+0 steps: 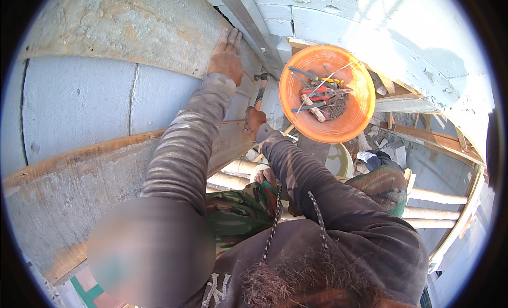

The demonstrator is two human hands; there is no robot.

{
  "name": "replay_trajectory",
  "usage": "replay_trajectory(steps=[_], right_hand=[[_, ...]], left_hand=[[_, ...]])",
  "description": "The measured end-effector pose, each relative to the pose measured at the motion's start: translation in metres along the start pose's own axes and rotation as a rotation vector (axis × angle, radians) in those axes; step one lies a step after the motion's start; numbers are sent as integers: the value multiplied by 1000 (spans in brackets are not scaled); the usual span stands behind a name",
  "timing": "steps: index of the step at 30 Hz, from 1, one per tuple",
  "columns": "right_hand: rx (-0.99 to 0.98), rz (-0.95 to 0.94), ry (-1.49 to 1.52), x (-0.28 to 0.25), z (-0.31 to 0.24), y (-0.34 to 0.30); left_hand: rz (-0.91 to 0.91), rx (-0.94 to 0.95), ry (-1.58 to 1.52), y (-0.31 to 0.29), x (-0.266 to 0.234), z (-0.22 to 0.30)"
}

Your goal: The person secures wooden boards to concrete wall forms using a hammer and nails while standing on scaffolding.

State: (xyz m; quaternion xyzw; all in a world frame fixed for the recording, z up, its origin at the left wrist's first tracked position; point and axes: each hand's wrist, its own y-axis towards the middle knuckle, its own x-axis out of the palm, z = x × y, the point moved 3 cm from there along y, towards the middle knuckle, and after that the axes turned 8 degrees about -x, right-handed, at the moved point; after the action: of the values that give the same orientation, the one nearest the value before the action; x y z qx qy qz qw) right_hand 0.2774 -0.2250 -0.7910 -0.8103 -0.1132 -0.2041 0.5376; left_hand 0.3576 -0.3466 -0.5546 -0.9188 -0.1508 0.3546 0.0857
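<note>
My left hand (pixel 226 60) lies flat with fingers stretched on the upper weathered wooden board (pixel 132 27), near its right end beside a metal post (pixel 251 24). My right hand (pixel 254 121) is closed round the handle of a claw hammer (pixel 260 96). The hammer's dark metal head is up, close to the wall's corner, just below and right of my left hand. Right of the hammer, an orange plastic basin (pixel 365 109) holds red-handled pliers (pixel 321 90), a short piece of wood (pixel 315 110), and a pile of nails and other tools.
A lower weathered board (pixel 100 173) crosses the pale blue wall (pixel 79 96). Round poles (pixel 436 197) run beneath me, with gaps between them. Below the basin stands a pale bucket (pixel 345 158). Wooden framing (pixel 431 138) edges an opening at the right.
</note>
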Motion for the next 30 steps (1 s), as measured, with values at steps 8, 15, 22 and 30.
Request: replay_trajectory(steps=[8,15,22,30], right_hand=[[-276,22,-707,-38,-20,-31],[-731,-570,-2196,-21,-37,-69],[-493,-514,-1731,-39,-33,-92],[-248,-210,-1161,-61,-49,-184]], left_hand=[[49,-24,-226,-2,-15,6],[450,-370,-756,6,-34,33],[263,-596,-1369,30,-39,11],[153,-587,-1379,45,-28,-3]])
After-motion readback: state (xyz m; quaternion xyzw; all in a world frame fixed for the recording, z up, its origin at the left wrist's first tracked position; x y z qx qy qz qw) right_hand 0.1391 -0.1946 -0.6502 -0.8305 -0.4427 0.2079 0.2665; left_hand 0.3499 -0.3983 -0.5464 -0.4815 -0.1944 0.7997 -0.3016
